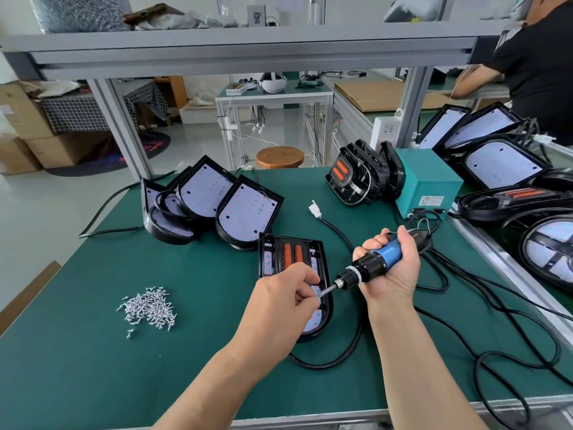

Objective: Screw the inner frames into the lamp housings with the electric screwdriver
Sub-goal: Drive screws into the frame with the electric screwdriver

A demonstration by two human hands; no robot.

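L hand (285,297) pinching bit tip (325,293), R hand (400,271) gripping screwdriver (369,268), both over lamp housing (311,243)

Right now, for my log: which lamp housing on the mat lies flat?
The lamp housing under the left hand, showing orange strips; the others lean stacked together.

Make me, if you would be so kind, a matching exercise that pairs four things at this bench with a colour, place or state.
Things:
1 electric screwdriver
2 screws
3 power box
4 stool

Descriptions:
A round, brown wood
B gripped by the right hand
C loose heap on the green mat
D teal

Pairs: 1-B, 2-C, 3-D, 4-A
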